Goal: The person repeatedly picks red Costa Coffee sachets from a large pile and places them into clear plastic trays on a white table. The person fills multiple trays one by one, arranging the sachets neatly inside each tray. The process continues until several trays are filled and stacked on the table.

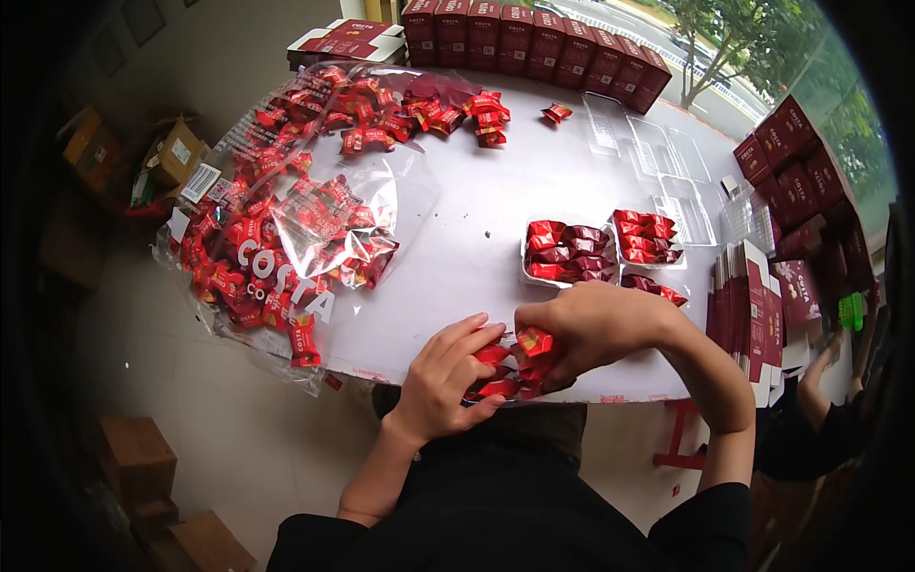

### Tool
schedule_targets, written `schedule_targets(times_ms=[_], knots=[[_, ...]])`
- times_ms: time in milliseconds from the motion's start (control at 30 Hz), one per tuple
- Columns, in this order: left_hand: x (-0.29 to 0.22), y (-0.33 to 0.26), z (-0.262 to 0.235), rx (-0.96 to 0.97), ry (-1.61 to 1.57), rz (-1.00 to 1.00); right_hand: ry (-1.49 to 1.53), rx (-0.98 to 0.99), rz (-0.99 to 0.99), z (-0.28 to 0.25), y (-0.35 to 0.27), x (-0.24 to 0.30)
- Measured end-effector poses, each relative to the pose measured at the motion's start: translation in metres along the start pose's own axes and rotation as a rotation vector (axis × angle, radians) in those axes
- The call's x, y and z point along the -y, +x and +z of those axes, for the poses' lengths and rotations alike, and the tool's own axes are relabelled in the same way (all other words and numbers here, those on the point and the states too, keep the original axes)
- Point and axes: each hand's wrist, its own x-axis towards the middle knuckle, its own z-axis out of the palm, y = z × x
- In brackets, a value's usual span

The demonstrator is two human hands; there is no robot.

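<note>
Right at the table's near edge, my left hand curls round the left end of a small plastic tray of red wrapped packets, thumb on the near side. My right hand reaches in from the right, its fingers closed on one or more shiny red packets at the tray's right end. The hands hide most of this tray. Just beyond my right hand stand a filled white tray of red and dark red packets and another filled tray. Part of a further group of dark red packets shows beside my wrist.
A big clear bag of red packets covers the table's left, with loose packets behind. Clear empty trays lie at the back right. Maroon boxes line the far edge; flat cartons stand right. Another person's arm shows far right.
</note>
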Motion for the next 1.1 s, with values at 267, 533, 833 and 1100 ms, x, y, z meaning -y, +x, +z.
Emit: schedule_targets(times_ms=[267,533,833,1100], knots=[[-0.02,0.01,-0.015,0.1,0.117,-0.055,0.033,-0.011,0.001,0.015,0.003,-0.007],[-0.04,0.041,0.006,0.087,0.089,-0.102,0.206,-0.103,-0.012,0.026,0.003,-0.012],[-0.034,0.04,0.01,0.031,0.198,-0.106,0.127,-0.613,-0.13,0.071,-0.024,0.002],[-0.034,0.042,0.01,0.119,0.265,-0.107,-0.073,-0.897,-0.06,0.103,-0.027,0.002]])
